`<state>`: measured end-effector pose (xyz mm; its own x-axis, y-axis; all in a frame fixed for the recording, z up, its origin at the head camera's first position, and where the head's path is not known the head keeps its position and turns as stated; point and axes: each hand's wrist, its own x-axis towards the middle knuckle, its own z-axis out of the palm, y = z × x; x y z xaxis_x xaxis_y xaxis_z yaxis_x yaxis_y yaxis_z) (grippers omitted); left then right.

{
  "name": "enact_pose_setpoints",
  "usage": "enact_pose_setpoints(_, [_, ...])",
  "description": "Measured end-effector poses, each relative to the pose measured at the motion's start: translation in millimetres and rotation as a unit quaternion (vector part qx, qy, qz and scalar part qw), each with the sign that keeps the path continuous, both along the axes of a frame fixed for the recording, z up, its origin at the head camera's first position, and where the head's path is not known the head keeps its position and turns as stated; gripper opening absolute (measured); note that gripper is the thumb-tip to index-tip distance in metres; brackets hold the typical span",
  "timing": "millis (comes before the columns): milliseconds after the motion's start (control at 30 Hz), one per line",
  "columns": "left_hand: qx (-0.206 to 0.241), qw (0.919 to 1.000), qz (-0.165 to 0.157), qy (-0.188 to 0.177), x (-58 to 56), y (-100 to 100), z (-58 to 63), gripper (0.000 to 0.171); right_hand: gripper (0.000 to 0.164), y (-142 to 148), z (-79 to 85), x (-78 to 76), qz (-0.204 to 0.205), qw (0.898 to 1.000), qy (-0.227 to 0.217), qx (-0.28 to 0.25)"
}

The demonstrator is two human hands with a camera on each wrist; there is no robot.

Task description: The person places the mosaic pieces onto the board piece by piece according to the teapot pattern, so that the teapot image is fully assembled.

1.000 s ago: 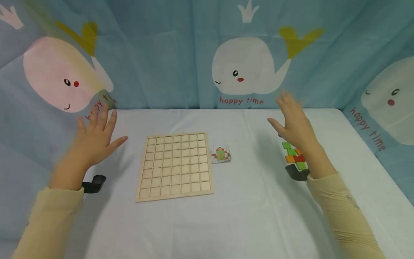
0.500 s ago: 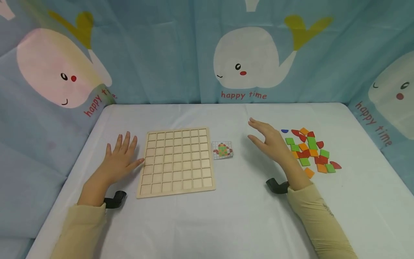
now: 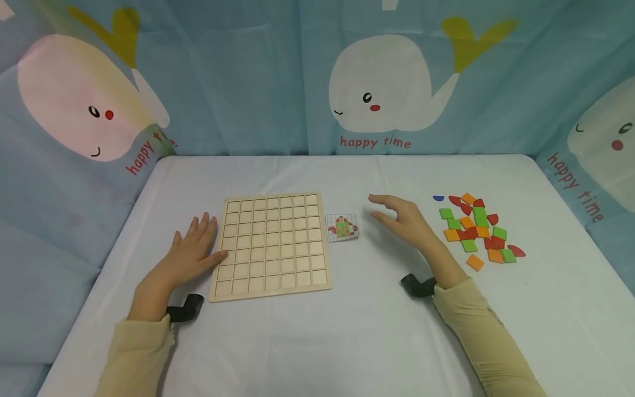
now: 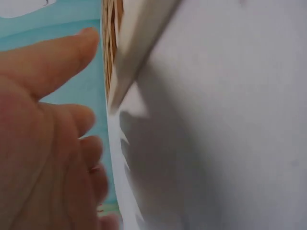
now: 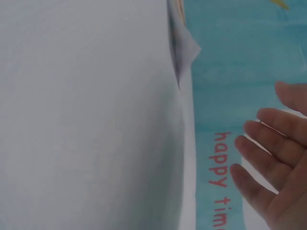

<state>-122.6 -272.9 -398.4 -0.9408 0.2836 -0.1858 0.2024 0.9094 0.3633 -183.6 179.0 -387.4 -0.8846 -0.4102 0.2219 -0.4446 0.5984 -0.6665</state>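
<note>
A square wooden grid board point(image 3: 270, 242) lies flat on the white table, its cells bare. My left hand point(image 3: 188, 256) is beside the board's left edge, palm down, fingers extended and the thumb over the rim. In the left wrist view, that hand point(image 4: 43, 129) appears raised above the table, apart from the board's edge point(image 4: 139, 43). Right of the board lies a small pattern card point(image 3: 342, 227) with a red, green and orange figure. My right hand point(image 3: 404, 220) hovers to the card's right with relaxed fingers, holding nothing. The right wrist view shows its open palm point(image 5: 283, 167).
Several flat red, green and orange pieces point(image 3: 481, 231) lie scattered at the table's right, some overlapping. A blue piece point(image 3: 439, 198) is at their far left. Blue curtains point(image 3: 238, 82) with whale prints stand behind and beside the table point(image 3: 317, 342). Each wrist wears a black mount point(image 3: 418, 286).
Both hands have come down and inward, the left to the board's edge, the right toward the card. The scattered pieces, partly hidden before by the right arm, now show fully.
</note>
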Motion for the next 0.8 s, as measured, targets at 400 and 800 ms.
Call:
enact_pose_setpoints(400, [0.054, 0.9982, -0.022, -0.017, 5.3, 2, -10.1, 0.085, 0.041, -12, -14.4, -3.5, 0.017, 0.994, -0.107, 0.020])
enact_pose_setpoints(800, [0.056, 0.9979, -0.032, -0.004, 2.8, 3, -14.7, 0.082, 0.043, -11, -27.3, -9.5, 0.048, 0.993, -0.111, 0.005])
